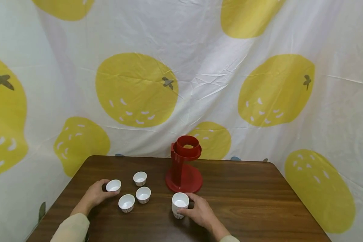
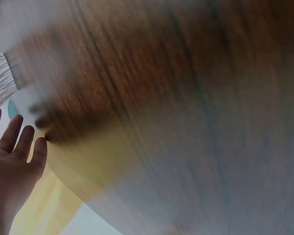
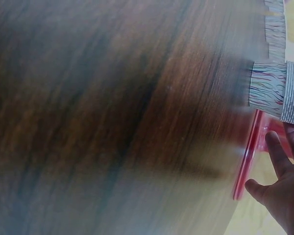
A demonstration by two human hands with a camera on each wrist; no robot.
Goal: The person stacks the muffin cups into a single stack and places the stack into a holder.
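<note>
Fingers [image 1: 192, 196] of right grip [image 1: 201, 212] clasp the upper cup [image 1: 179, 203].

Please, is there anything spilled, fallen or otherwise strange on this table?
Nothing stands out: the red stand and the untouched white cups are upright, and I see no spill or damage on the table.

I log at left: one upright white cup [image 1: 113, 186], line-patterned outside, between left hand [image 1: 96, 194] thumb and fingers. At right: one upright stack of white cups [image 1: 177, 205], ribbed over patterned, gripped by right hand [image 1: 201, 211].
</note>
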